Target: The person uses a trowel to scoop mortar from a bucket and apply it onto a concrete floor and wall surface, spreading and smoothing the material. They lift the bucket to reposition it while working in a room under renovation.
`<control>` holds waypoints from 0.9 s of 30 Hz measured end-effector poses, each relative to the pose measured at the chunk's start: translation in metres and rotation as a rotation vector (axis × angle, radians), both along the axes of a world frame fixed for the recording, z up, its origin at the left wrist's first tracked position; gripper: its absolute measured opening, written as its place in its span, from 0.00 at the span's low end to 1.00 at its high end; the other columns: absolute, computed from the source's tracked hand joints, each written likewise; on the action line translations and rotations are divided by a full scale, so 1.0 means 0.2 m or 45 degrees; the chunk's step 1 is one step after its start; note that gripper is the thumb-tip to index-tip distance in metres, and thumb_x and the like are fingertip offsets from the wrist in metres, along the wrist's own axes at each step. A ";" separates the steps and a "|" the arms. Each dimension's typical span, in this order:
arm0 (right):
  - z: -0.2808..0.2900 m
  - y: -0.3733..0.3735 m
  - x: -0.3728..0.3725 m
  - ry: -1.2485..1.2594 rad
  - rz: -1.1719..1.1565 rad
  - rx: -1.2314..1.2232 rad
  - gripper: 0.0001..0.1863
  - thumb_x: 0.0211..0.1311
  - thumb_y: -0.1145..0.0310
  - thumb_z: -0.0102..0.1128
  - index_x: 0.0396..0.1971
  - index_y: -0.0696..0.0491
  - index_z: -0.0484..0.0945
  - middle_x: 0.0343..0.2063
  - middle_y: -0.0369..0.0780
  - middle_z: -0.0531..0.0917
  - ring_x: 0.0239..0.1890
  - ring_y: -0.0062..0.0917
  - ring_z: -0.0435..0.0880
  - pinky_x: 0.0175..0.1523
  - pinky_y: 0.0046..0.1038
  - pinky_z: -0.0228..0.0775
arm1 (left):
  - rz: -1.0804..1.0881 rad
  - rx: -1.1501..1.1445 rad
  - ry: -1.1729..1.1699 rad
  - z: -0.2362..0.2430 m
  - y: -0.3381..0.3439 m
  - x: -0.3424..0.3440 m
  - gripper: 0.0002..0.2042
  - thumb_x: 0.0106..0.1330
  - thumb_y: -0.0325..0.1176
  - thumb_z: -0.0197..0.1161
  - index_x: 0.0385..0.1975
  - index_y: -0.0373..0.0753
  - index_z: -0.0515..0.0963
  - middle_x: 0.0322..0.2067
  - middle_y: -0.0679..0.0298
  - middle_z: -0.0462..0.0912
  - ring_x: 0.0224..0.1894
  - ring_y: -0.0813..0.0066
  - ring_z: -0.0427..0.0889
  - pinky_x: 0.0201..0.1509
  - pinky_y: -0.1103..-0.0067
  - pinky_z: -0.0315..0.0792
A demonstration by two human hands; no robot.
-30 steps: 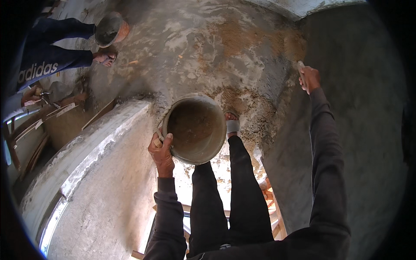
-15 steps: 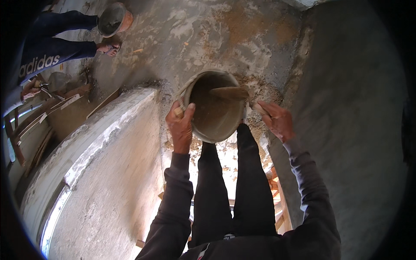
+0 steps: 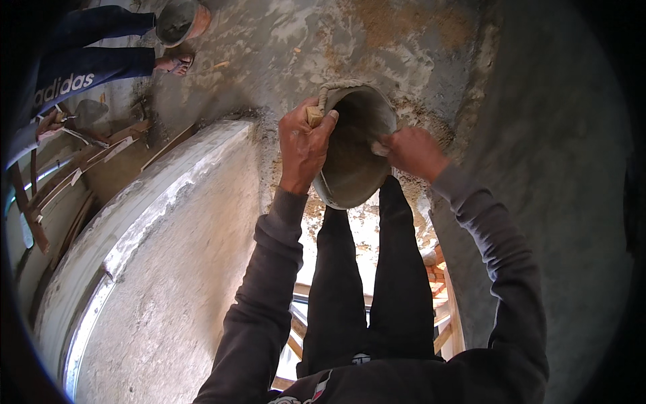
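Since a moment ago the right hand (image 3: 412, 151) has come off the wall and now reaches into the pan (image 3: 353, 151), fingers inside the mouth (whether it grips a tool I cannot tell), which suggests mortar is being scooped out. The left hand (image 3: 304, 141) is clamped on the near rim together with a small wooden piece (image 3: 314, 116), holding the pan in front of the body above the legs. The pan is tipped, its mouth facing up and toward the right, its long axis running rim to rim, away from the person.

Both arms reach forward, left hand (image 3: 303, 145) in a closed grip, right hand (image 3: 414, 151) curled
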State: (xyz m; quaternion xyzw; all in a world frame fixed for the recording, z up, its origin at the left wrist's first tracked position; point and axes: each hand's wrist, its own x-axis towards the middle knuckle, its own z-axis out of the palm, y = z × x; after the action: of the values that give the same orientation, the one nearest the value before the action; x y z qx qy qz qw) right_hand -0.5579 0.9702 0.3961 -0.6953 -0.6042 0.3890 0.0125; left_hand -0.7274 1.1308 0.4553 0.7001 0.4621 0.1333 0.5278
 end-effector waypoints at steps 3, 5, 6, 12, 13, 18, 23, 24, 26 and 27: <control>-0.07 -0.04 0.05 0.482 -0.114 -0.007 0.16 0.56 0.61 0.64 0.35 0.59 0.86 0.21 0.51 0.83 0.26 0.37 0.86 0.35 0.39 0.77 | 0.032 -0.050 -0.036 -0.01 -0.01 -0.01 0.13 0.63 0.32 0.67 0.42 0.29 0.82 0.24 0.71 0.77 0.27 0.84 0.69 0.31 0.81 0.66; -0.10 -0.07 0.04 0.661 -0.240 -0.127 0.16 0.54 0.64 0.63 0.37 0.59 0.86 0.21 0.49 0.84 0.25 0.36 0.85 0.33 0.39 0.75 | 0.055 -0.047 -0.039 -0.02 -0.03 -0.02 0.12 0.63 0.31 0.67 0.41 0.29 0.82 0.24 0.68 0.79 0.27 0.82 0.71 0.32 0.80 0.68; -0.12 -0.09 0.05 0.748 -0.298 -0.187 0.17 0.52 0.65 0.62 0.38 0.59 0.87 0.22 0.49 0.84 0.24 0.35 0.85 0.32 0.38 0.75 | 0.071 -0.027 -0.027 -0.03 -0.04 -0.03 0.12 0.63 0.31 0.67 0.41 0.29 0.81 0.24 0.65 0.80 0.27 0.81 0.72 0.32 0.78 0.69; -0.15 -0.26 0.08 1.127 -0.756 -0.410 0.20 0.56 0.65 0.65 0.48 0.58 0.85 0.23 0.35 0.84 0.20 0.14 0.77 0.23 0.23 0.68 | 0.262 -0.053 -0.036 -0.12 -0.07 -0.15 0.14 0.64 0.30 0.67 0.46 0.28 0.80 0.29 0.65 0.83 0.30 0.81 0.76 0.36 0.79 0.72; -0.16 -0.31 0.09 1.136 -0.848 -0.376 0.21 0.55 0.65 0.64 0.49 0.57 0.85 0.24 0.36 0.84 0.21 0.14 0.77 0.23 0.22 0.68 | 0.319 -0.070 -0.060 -0.12 -0.07 -0.17 0.15 0.64 0.30 0.67 0.47 0.28 0.80 0.29 0.65 0.83 0.31 0.81 0.76 0.37 0.79 0.72; -0.22 -0.53 0.17 0.949 -1.405 -0.197 0.24 0.56 0.63 0.62 0.54 0.54 0.83 0.27 0.38 0.85 0.19 0.15 0.76 0.22 0.21 0.69 | 0.486 -0.182 -0.089 -0.12 -0.09 -0.23 0.15 0.64 0.29 0.67 0.48 0.30 0.81 0.30 0.71 0.80 0.31 0.86 0.73 0.36 0.85 0.69; -0.31 -0.65 0.26 0.788 -1.763 -0.180 0.24 0.58 0.64 0.61 0.55 0.52 0.83 0.27 0.38 0.84 0.17 0.16 0.73 0.19 0.22 0.65 | 0.534 -0.189 -0.073 -0.13 -0.12 -0.31 0.14 0.64 0.29 0.66 0.47 0.30 0.81 0.29 0.73 0.78 0.29 0.87 0.71 0.34 0.86 0.66; -0.33 -0.68 0.28 0.747 -1.800 -0.178 0.23 0.58 0.64 0.61 0.55 0.51 0.83 0.27 0.38 0.84 0.17 0.16 0.73 0.18 0.23 0.65 | 0.539 -0.198 -0.078 -0.12 -0.12 -0.31 0.14 0.64 0.29 0.66 0.47 0.30 0.80 0.29 0.73 0.78 0.30 0.87 0.72 0.34 0.86 0.66; -0.36 -0.72 0.30 0.719 -1.862 -0.104 0.23 0.59 0.64 0.59 0.56 0.51 0.82 0.27 0.38 0.83 0.17 0.16 0.73 0.18 0.23 0.63 | 0.549 -0.218 -0.087 -0.10 -0.13 -0.32 0.14 0.64 0.29 0.67 0.47 0.29 0.80 0.29 0.73 0.78 0.30 0.87 0.72 0.35 0.86 0.67; -0.37 -0.73 0.31 0.703 -1.890 -0.064 0.23 0.59 0.65 0.59 0.56 0.51 0.82 0.27 0.38 0.83 0.17 0.16 0.73 0.18 0.23 0.63 | 0.555 -0.225 -0.090 -0.11 -0.14 -0.34 0.15 0.64 0.29 0.67 0.47 0.29 0.80 0.30 0.73 0.78 0.31 0.86 0.72 0.36 0.86 0.67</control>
State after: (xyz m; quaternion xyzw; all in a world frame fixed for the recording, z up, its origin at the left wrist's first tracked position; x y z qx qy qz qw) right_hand -0.4963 0.8249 0.3227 -0.7950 0.0515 0.4510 0.4024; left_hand -0.7945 1.1032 0.4343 0.5298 0.5935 0.2275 0.5616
